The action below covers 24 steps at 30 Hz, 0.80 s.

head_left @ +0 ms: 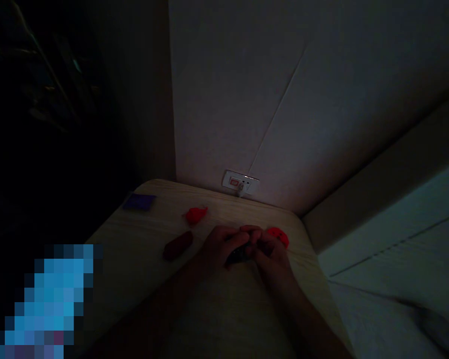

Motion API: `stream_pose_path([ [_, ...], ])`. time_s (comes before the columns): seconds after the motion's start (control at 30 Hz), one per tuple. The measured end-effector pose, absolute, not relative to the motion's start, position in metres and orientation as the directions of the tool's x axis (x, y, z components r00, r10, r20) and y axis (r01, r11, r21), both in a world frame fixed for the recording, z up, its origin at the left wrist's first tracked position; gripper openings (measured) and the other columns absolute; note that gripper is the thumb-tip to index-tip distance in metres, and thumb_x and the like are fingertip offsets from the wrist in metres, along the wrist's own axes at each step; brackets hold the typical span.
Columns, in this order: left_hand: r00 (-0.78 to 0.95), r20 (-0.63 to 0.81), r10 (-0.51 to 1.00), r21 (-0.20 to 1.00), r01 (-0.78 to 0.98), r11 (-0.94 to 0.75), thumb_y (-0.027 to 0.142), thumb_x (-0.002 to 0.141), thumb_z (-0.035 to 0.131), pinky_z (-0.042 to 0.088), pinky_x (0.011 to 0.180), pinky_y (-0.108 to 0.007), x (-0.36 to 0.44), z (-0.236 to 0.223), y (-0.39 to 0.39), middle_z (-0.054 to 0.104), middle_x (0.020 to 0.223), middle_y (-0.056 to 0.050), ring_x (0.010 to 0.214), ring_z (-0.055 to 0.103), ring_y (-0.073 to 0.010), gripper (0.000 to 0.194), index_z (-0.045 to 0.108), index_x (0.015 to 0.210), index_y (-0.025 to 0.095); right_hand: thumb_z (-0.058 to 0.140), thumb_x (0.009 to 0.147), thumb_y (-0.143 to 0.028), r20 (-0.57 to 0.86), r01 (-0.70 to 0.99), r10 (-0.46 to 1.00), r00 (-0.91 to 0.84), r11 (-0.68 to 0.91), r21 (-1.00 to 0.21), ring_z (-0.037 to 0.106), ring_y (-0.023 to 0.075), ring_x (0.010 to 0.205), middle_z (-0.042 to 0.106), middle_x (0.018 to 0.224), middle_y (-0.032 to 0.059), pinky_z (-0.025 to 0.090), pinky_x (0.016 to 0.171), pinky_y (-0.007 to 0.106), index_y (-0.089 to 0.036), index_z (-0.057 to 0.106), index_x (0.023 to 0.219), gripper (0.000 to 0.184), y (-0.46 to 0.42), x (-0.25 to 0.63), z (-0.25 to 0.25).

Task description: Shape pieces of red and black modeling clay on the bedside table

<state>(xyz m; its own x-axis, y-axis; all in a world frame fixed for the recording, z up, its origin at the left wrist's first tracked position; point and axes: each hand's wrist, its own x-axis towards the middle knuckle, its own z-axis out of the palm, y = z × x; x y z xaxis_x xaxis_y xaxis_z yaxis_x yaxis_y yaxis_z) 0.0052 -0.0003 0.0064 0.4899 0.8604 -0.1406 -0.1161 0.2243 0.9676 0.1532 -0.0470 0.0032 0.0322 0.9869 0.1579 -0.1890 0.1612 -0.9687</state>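
Note:
In dim light my left hand (223, 243) and my right hand (271, 254) meet over the wooden tabletop. Both have their fingers closed around a small dark object (238, 255), whose kind I cannot make out; a bit of red shows at its lower left end. Just behind my right hand lies a round red thing (280, 236) with dark spots, partly covered by the fingers. Left of my left hand rests a dark red oblong item (178, 246). Farther back sits a crumpled bright red piece (196, 215).
A flat purple packet (139, 201) lies at the table's far left corner. On the wall behind the table (209, 309) is a socket plate (241, 182) with a plug in it. A pale bed-like edge (392, 234) borders the right side. A blurred-out blue patch covers the lower left.

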Motion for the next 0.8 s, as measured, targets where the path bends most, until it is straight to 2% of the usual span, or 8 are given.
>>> stream_pose_path([
  [0.17,0.469,-0.119,0.875,0.977,-0.102,0.187,0.058,0.076,0.066,0.029,0.03,-0.023,0.006,0.005,-0.001,0.048,0.044,0.003,0.033,0.043,-0.0104,0.044,0.065,0.063,0.016,0.087,0.071,-0.03,0.158,-0.222,0.986,0.056,0.167,-0.961,0.066,0.0225,0.095,0.071,0.114,0.0052,0.056,0.078,0.033,-0.023,0.057,0.077,0.032,-0.047,0.152,0.002],
  [0.27,0.457,-0.136,0.879,0.969,-0.123,0.214,0.06,0.076,0.066,0.029,0.03,-0.023,0.005,0.007,0.0,0.048,0.045,0.003,0.033,0.043,-0.0104,0.045,0.066,0.066,0.016,0.089,0.07,-0.03,0.175,-0.191,0.981,0.08,0.188,-0.964,0.066,0.0207,0.093,0.071,0.11,0.0045,0.056,0.076,0.031,-0.024,0.065,0.083,0.028,-0.048,0.153,0.009],
  [0.43,0.435,-0.134,0.89,0.958,-0.174,0.229,0.057,0.074,0.068,0.029,0.03,-0.023,0.004,0.01,0.0,0.048,0.047,0.003,0.035,0.042,-0.0101,0.042,0.065,0.064,0.016,0.084,0.076,-0.029,0.227,0.004,0.965,0.132,0.228,-0.974,0.067,0.0213,0.094,0.072,0.106,0.0053,0.056,0.079,0.033,-0.027,0.079,0.094,0.018,-0.049,0.155,0.019],
  [0.6,0.458,-0.074,0.886,0.986,-0.097,0.133,0.057,0.08,0.064,0.031,0.032,-0.023,0.003,0.005,-0.002,0.049,0.05,0.002,0.037,0.044,-0.0102,0.043,0.067,0.067,0.016,0.081,0.079,-0.031,0.188,0.01,0.968,0.166,0.189,-0.982,0.068,0.021,0.093,0.074,0.101,0.0052,0.055,0.082,0.033,-0.026,0.082,0.079,0.005,-0.047,0.158,0.015],
  [0.7,0.446,-0.004,0.895,0.998,-0.053,0.031,0.055,0.083,0.062,0.03,0.033,-0.022,0.004,0.002,-0.002,0.047,0.051,0.003,0.039,0.044,-0.0104,0.044,0.064,0.064,0.016,0.08,0.08,-0.032,0.143,-0.007,0.972,0.185,0.146,-0.989,0.066,0.0195,0.09,0.074,0.101,0.0049,0.053,0.08,0.031,-0.024,0.08,0.072,0.011,-0.047,0.159,0.013],
  [0.8,0.424,0.049,0.904,0.998,-0.045,-0.033,0.054,0.083,0.062,0.029,0.034,-0.022,0.004,0.003,-0.002,0.046,0.051,0.003,0.041,0.044,-0.0105,0.044,0.06,0.06,0.016,0.079,0.081,-0.034,0.159,0.013,0.973,0.167,0.159,-0.987,0.065,0.0191,0.09,0.073,0.102,0.0052,0.052,0.08,0.03,-0.022,0.077,0.073,0.015,-0.048,0.157,0.015],
])
